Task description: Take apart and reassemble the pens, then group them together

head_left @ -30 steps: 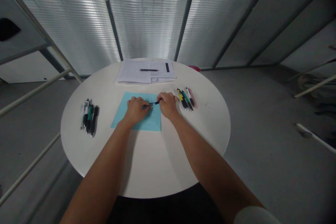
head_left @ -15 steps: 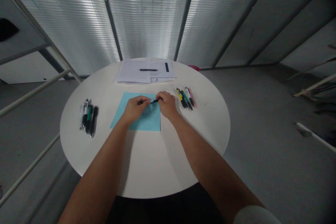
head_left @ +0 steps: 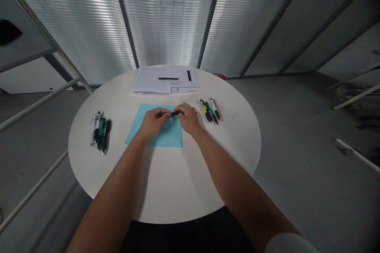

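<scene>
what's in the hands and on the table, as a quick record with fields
left hand: fingertips at one end of a dark pen
right hand: gripping the dark pen
beneath: blue sheet
left group: pens, one green
right group: pens, one yellow
far side: papers, black pen on top
surface: round white table

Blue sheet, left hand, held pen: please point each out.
Blue sheet (head_left: 165, 137): head view, bare lower part.
Left hand (head_left: 151, 121): head view, back of hand.
Held pen (head_left: 173, 114): head view, dark stretch between hands.
</scene>
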The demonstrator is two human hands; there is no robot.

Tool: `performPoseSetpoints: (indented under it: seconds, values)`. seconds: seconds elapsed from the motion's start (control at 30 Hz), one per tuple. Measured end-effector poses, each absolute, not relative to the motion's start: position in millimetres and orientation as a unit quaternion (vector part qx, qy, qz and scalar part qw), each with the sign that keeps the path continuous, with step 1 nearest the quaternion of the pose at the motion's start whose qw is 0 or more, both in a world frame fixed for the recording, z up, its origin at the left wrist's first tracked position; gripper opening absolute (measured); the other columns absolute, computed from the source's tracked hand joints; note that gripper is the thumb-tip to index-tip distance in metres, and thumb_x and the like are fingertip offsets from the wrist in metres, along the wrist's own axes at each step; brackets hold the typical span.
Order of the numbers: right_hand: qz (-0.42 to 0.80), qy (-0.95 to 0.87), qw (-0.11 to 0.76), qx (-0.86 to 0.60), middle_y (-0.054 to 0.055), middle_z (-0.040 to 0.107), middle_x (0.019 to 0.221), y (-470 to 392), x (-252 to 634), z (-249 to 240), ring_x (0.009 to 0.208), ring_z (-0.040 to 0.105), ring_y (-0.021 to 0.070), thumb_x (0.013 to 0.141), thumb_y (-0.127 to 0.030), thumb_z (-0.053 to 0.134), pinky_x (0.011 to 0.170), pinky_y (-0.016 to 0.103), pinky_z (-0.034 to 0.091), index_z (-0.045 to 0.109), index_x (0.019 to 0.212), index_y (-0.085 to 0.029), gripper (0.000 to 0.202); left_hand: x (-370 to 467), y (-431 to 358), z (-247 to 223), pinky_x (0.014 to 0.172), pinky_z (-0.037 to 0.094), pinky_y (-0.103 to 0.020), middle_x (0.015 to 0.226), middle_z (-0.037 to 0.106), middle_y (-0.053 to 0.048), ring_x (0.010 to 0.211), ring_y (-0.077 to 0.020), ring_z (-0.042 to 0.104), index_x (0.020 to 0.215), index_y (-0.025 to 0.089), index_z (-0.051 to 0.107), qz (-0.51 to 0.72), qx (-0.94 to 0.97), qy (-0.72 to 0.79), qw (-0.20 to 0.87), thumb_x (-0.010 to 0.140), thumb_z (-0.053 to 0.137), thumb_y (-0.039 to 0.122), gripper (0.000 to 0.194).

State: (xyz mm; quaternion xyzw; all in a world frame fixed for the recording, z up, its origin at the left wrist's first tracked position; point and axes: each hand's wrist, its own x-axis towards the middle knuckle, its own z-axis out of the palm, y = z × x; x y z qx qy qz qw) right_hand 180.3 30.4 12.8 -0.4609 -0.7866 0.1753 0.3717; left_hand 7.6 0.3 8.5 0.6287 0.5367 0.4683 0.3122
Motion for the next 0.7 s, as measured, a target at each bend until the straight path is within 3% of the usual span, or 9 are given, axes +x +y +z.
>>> performPoseSetpoints:
  seconds: [0.13,0.23,0.37,0.7]
  values:
    - [0.182,-0.802,0.361,-0.44,0.002,0.064,0.093,29.8,180.9,13.1,0.095,0.058,0.0163,0.083,-0.012,0.045,0.086,0.031,0.037,0.068,0.087,-0.022,0.026,6.8,2.3,7.4,0.069,0.045,-0.029,0.081,0.07,-0.006,0.071,-0.0161,0.059,0.088,0.016,0.073,0.499,0.612,0.533,0.305,0.077,0.065,0.038,0.027]
    - [0.18,-0.812,0.351,-0.429,0.002,0.064,0.094,27.7,179.3,14.3,0.095,0.058,0.0157,0.09,-0.025,0.049,0.085,0.029,0.039,0.068,0.091,-0.022,0.019,6.6,2.6,8.6,0.071,0.046,-0.03,0.079,0.07,-0.006,0.071,-0.0161,0.06,0.084,0.015,0.072,0.509,0.606,0.531,0.302,0.077,0.064,0.038,0.025]
    - [0.179,-0.813,0.351,-0.429,0.002,0.064,0.094,27.1,176.3,12.5,0.09,0.058,0.0143,0.093,-0.04,0.05,0.082,0.026,0.04,0.067,0.095,-0.023,0.025,6.4,2.0,10.9,0.073,0.047,-0.03,0.08,0.07,-0.006,0.072,-0.0165,0.061,0.083,0.015,0.072,0.514,0.597,0.539,0.297,0.077,0.064,0.038,0.025]
    - [0.2,-0.806,0.41,-0.378,0.003,0.062,0.094,29.0,173.9,9.9,0.091,0.057,0.0136,0.095,-0.039,0.047,0.085,0.025,0.043,0.065,0.097,-0.021,0.026,7.9,-2.1,17.1,0.084,0.047,-0.034,0.092,0.073,-0.008,0.087,-0.0206,0.065,0.089,0.016,0.076,0.512,0.615,0.528,0.284,0.083,0.059,0.035,0.026]
